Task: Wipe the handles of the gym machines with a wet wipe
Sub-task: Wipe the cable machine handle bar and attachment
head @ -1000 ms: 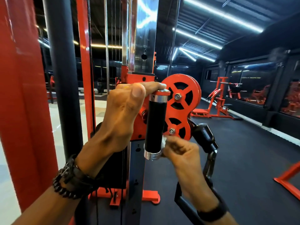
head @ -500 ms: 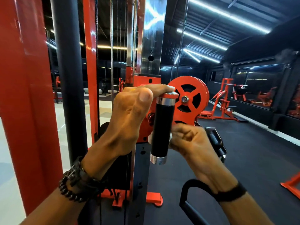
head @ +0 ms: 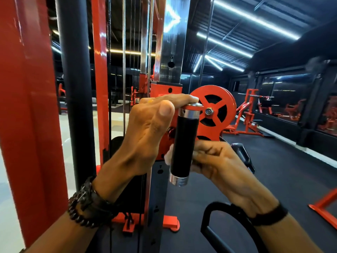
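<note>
- Since the earlier frame, the right hand (head: 217, 159) had slid the wet wipe (head: 169, 156) up to mid-handle.
- At frame centre, the handle (head: 185, 143) stood upright between both hands.
- Left hand (head: 151, 128) pinched its top cap; right hand gripped the wipe around it.

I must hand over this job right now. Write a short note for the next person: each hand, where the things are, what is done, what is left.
Left hand: a fingertip rests on the top cap of the handle; the other fingers are hidden behind it.
Right hand: holds the wipe around the handle's lower half; a white corner shows on the left side.
Handle: upright, in front of the red pulley.
Done: wiping of this handle is under way; how much is covered cannot be told.
Left: finish the black grip and metal ends, then the other machines' handles.
</note>
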